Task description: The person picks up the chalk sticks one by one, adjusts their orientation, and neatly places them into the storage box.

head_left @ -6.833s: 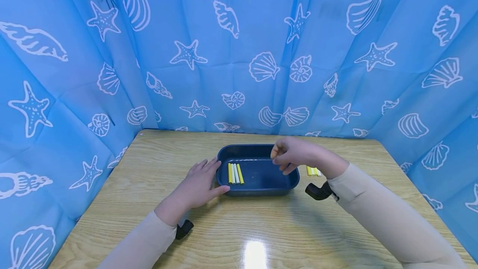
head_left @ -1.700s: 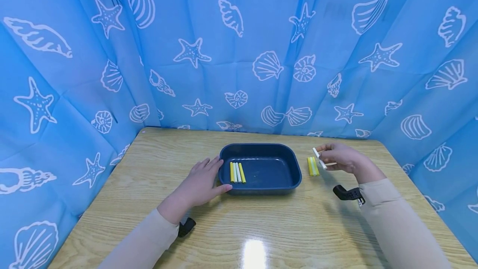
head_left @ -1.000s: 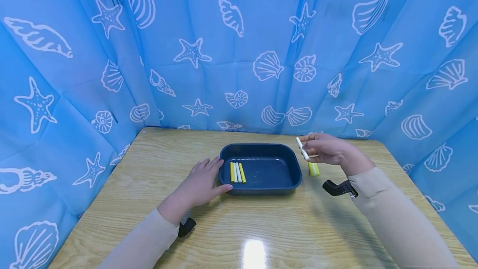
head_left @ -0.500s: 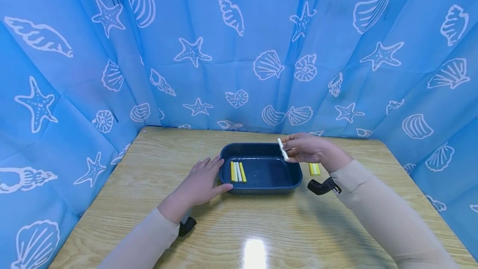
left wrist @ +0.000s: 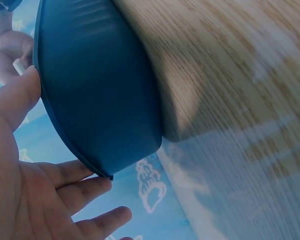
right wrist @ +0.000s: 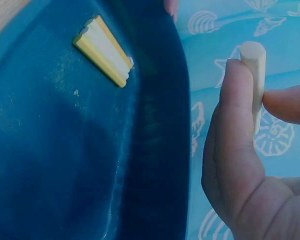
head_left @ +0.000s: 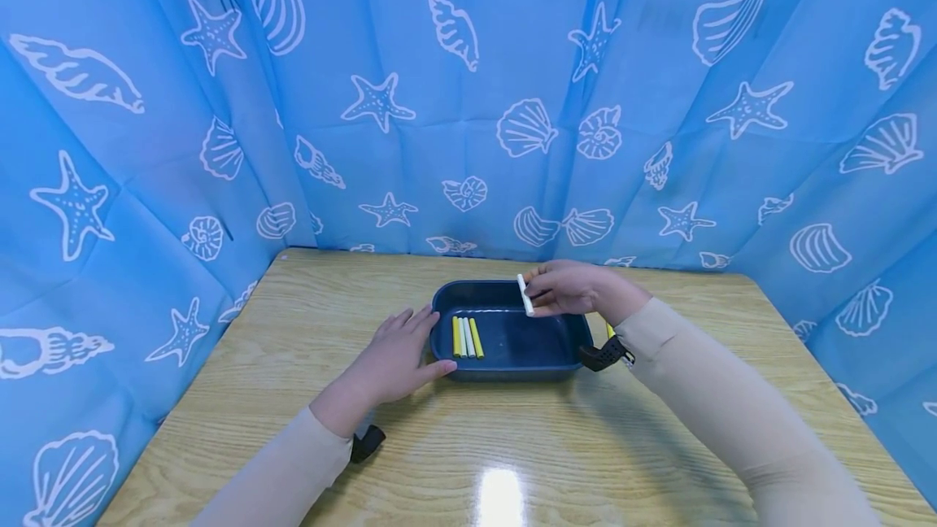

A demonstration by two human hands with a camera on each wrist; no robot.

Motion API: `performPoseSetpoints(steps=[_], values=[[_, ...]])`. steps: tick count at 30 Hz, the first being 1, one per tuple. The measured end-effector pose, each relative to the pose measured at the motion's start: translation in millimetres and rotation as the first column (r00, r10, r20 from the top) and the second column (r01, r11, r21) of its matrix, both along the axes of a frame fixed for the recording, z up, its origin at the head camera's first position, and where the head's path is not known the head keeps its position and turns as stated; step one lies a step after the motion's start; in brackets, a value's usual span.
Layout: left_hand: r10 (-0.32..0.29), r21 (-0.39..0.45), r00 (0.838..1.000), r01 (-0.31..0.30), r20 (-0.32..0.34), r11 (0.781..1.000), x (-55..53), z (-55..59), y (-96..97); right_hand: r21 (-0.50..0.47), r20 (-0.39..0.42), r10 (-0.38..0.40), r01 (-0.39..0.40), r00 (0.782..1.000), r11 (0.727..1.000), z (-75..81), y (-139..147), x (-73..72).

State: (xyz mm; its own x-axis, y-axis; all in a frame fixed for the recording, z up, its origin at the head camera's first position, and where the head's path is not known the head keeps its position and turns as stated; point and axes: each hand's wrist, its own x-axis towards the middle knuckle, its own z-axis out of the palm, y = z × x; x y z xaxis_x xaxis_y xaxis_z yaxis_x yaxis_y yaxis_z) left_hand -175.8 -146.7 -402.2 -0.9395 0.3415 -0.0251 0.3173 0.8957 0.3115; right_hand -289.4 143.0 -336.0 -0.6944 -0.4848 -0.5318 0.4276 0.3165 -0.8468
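My right hand [head_left: 574,287] pinches a white chalk stick [head_left: 525,295] between thumb and fingertips, above the dark blue tray [head_left: 512,372]. Seen from the right wrist, the held chalk [right wrist: 258,75] stands nearly upright, with the tray's wall beside it. Inside the tray, toward its left end, several yellow and white chalk sticks [head_left: 464,337] lie side by side. My left hand [head_left: 395,358] rests at the tray's left end, fingers spread. In the left wrist view, its thumb and fingertips [left wrist: 97,186] touch the rim.
Right of the tray, a yellow chalk stick [head_left: 610,330] shows on the wooden table [head_left: 351,283], mostly hidden behind my right wrist. A blue curtain [head_left: 454,104] with shell prints hangs behind the table and along both sides.
Since the earliest frame, my right hand has gone to the chalk right of the tray and taken a white stick. It has then carried it left over the tray. My left hand keeps its place.
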Motion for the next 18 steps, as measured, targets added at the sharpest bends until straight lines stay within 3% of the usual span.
performPoseSetpoints(steps=[18], values=[[0.006,0.010,1.000,-0.006,0.013,1.000,0.4,1.3,0.4,0.139,0.079,0.001,-0.012,0.997,0.990,-23.6,-41,-11.3]])
